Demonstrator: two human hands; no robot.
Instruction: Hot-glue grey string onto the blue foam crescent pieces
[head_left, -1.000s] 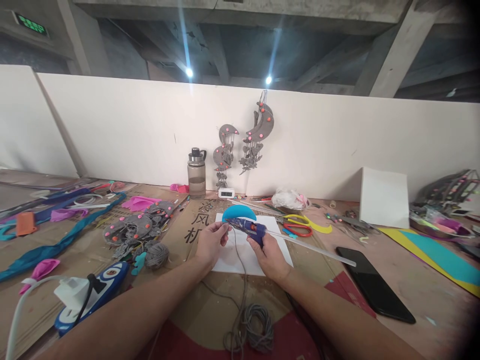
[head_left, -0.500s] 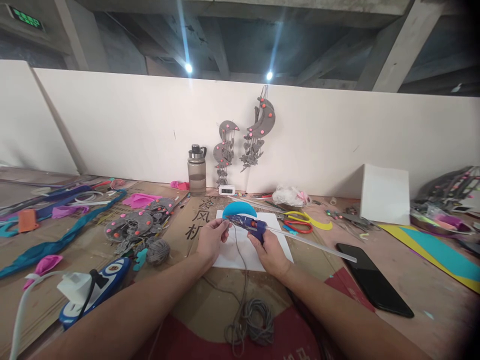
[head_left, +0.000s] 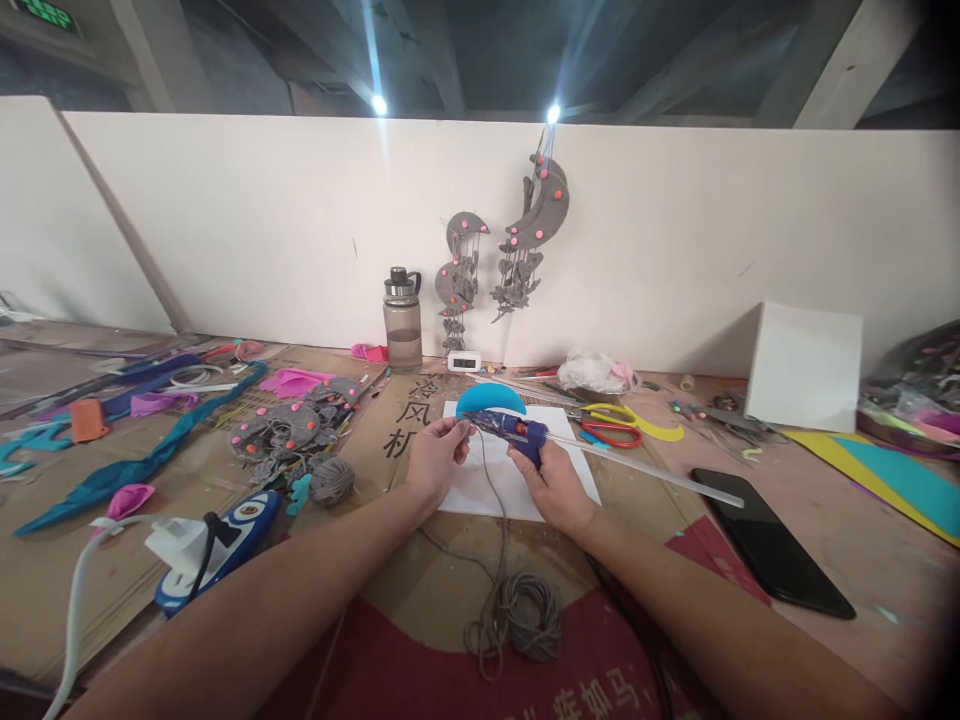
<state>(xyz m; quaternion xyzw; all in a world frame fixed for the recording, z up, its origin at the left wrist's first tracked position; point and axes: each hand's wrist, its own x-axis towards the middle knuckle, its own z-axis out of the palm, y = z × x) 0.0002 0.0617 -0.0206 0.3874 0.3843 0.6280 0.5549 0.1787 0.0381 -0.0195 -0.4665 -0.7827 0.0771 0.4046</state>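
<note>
Currently, the left hand (head_left: 437,458) has thumb and fingertips pressed together, pinching the upper end of the grey yarn (head_left: 496,490) close by the nozzle; whether they also grip the blue piece (head_left: 491,399), I cannot tell. The right hand (head_left: 559,488) is wrapped around the handle of the glue gun (head_left: 531,437), nozzle pointing left, with a clear glue stick (head_left: 652,470) jutting from its rear to the right.

The blue piece is just beyond the gun, at the far edge of the white sheet (head_left: 480,490); its near part is hidden. Progress, as judged: early. The visible blue face is bare of yarn, so covering it appears largely undone. Any glue at the nozzle is too small to make out.

Count, moving outward: one blue piece, one sheet, one gun, one stick. Near side: one yarn coil (head_left: 551,632). To the left: one yarn ball (head_left: 331,480), one heap of grey ornaments (head_left: 274,430) (pieces overlap, not countable). To the right: one phone (head_left: 776,550); scissor handles (head_left: 609,412), yellow and red, one pair or two unclear. Far side: one bottle (head_left: 403,330), one clock (head_left: 463,362), two hanging clusters (head_left: 551,205) of grey crescents against the white board (head_left: 285,220).
</note>
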